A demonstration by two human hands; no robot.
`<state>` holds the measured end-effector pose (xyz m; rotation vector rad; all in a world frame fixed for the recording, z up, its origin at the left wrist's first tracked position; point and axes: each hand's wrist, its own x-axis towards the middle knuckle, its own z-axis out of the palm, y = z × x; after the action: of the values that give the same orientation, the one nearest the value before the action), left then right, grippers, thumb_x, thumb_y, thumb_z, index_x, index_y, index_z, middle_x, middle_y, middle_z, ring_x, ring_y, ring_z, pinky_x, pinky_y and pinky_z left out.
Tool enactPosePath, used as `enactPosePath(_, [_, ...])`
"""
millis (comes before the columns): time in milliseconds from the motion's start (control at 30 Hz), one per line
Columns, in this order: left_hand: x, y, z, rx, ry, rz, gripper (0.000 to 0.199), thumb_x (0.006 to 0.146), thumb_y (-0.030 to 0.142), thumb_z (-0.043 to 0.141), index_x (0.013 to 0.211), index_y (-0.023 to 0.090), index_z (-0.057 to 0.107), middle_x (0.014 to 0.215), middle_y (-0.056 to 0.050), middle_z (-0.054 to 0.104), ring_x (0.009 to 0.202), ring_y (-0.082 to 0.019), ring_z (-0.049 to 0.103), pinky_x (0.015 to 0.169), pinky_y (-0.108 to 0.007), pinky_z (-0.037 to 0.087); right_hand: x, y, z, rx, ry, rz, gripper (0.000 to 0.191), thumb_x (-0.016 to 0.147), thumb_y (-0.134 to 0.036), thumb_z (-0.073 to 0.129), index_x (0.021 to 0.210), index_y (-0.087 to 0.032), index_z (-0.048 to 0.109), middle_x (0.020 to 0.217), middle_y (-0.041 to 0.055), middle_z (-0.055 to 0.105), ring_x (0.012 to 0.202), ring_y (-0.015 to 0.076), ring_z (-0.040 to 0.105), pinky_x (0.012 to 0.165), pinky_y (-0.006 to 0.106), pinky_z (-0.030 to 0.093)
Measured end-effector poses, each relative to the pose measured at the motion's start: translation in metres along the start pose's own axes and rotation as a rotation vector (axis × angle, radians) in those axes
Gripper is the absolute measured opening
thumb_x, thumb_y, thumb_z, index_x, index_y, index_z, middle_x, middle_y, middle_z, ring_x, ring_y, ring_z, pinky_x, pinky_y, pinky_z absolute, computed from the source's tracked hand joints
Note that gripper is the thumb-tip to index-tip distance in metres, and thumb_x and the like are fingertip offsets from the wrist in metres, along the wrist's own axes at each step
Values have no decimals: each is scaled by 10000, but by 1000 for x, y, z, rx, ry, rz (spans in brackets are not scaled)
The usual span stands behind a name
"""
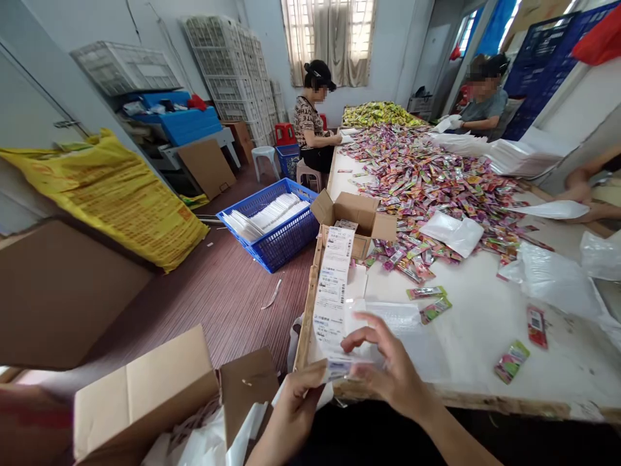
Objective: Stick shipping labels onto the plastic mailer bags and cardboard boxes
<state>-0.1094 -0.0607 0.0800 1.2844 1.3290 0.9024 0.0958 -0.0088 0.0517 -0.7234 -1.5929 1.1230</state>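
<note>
A long strip of printed shipping labels [330, 291] runs down the table's left edge from an open cardboard box [359, 249]. My left hand [294, 404] is closed, pinching the near end of this strip between thumb and fingers. Just right of it, my right hand [391, 369] is slightly blurred, its fingers bent and apart over the labels. I see nothing held in it. Under and beyond that hand lies a translucent plastic bubble mailer [395, 314]. Small green-and-pink snack packets [435, 310] lie close by on the white tabletop.
A large heap of packets [436, 168] covers the table's middle. White bags [553, 275] lie at right. On the floor are a blue basket [286, 243] of white envelopes, an open carton [145, 388] and a yellow sack [107, 200]. Several other people sit around the table.
</note>
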Motion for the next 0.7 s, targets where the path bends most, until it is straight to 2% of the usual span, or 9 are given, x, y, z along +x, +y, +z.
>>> enactPosePath(67, [2, 2, 5, -57, -50, -90, 270, 726, 394, 753, 903, 198, 811, 1022, -115, 774, 1090, -385, 628, 1022, -460, 437, -19, -8, 8, -173, 31, -77, 194, 935, -234, 550, 1118, -288, 584, 965, 27, 684, 928, 172, 646, 814, 311, 526])
enactPosePath(133, [4, 5, 10, -248, -73, -183, 394, 697, 486, 753, 938, 179, 800, 1042, -122, 770, 1110, -388, 620, 1031, -470, 431, -27, -9, 16, -303, 66, -192, 252, 934, -96, 469, 1037, -274, 615, 915, 28, 684, 887, 163, 643, 756, 302, 535])
enactPosePath(200, [8, 7, 16, -499, -142, -270, 482, 738, 554, 687, 946, 132, 788, 1057, -145, 763, 1147, -379, 609, 1054, -465, 415, -30, -7, 24, -365, 53, -325, 335, 911, -15, 433, 1072, -255, 601, 893, 26, 691, 854, 158, 640, 748, 312, 538])
enactPosePath(300, [15, 9, 25, -706, -103, -393, 392, 812, 415, 658, 964, 69, 764, 1036, -168, 766, 1166, -343, 619, 1072, -421, 410, -33, -6, 27, -443, 61, -488, 340, 895, 0, 461, 1127, -217, 582, 953, 49, 694, 908, 169, 641, 815, 342, 535])
enactPosePath(400, [20, 11, 33, -759, 60, -475, 310, 841, 252, 634, 1050, 41, 726, 1011, -173, 772, 1111, -316, 664, 1033, -395, 459, -40, -1, 22, -564, 222, -365, 400, 892, -151, 596, 1282, -182, 515, 1075, 117, 658, 1019, 228, 617, 858, 392, 535])
enactPosePath(467, [22, 13, 37, -806, 130, -505, 335, 867, 236, 598, 1125, 44, 691, 1016, -174, 772, 1077, -311, 686, 992, -400, 499, -45, 6, 21, -574, 223, -246, 440, 898, -197, 606, 1323, -191, 488, 1047, 108, 661, 963, 218, 629, 804, 358, 548])
enactPosePath(567, [22, 14, 43, -843, 162, -496, 371, 879, 244, 593, 1190, 53, 657, 1018, -178, 771, 1027, -315, 710, 926, -409, 549, -48, 13, 28, -476, 92, -214, 239, 922, -128, 534, 1134, -232, 570, 877, 30, 670, 789, 159, 624, 690, 277, 527])
enactPosePath(633, [24, 12, 44, -853, 185, -472, 369, 888, 244, 581, 1196, 54, 654, 1008, -183, 772, 999, -316, 721, 886, -409, 573, -47, 8, 32, -447, 95, -231, 150, 919, -101, 511, 954, -226, 588, 796, 17, 628, 749, 154, 591, 668, 272, 501])
enactPosePath(700, [29, 6, 41, -841, 280, -451, 346, 899, 223, 558, 1182, 50, 658, 968, -179, 779, 964, -306, 733, 850, -393, 589, -43, -9, 26, -434, 137, -244, 154, 920, -106, 494, 856, -215, 582, 824, 38, 590, 802, 168, 574, 714, 298, 496])
